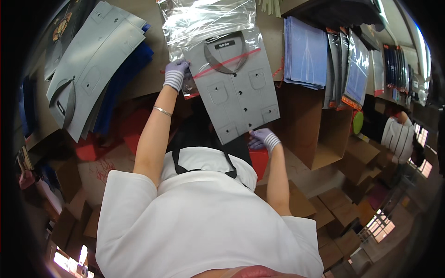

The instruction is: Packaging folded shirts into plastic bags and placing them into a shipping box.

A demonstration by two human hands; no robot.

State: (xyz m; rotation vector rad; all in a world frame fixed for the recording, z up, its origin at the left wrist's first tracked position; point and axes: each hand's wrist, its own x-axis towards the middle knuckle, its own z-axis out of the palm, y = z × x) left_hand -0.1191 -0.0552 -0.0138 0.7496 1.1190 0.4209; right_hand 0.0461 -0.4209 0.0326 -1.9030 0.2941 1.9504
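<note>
In front of me a flat folded grey shirt (244,99) with a dark collar, buttons and pockets lies tilted, its lower end over the table's near edge. Its collar end is under a transparent plastic bag (197,55) with a red strip across it. My left hand (175,74), in a lilac glove with a striped cuff, pinches the bag's edge beside the collar. My right hand (265,139), gloved alike, is closed at the shirt's bottom edge; its fingertips are partly hidden. More shiny transparent bags (208,21) lie stacked beyond the collar.
Several grey folded shirts (99,55) fan out at left over blue ones (123,69). Light blue folded shirts (303,53) and bagged shirts (354,69) stand at right. Below them is an open cardboard box (331,139). A red stool (258,162) is near my right hand. Another person (398,136) is at far right.
</note>
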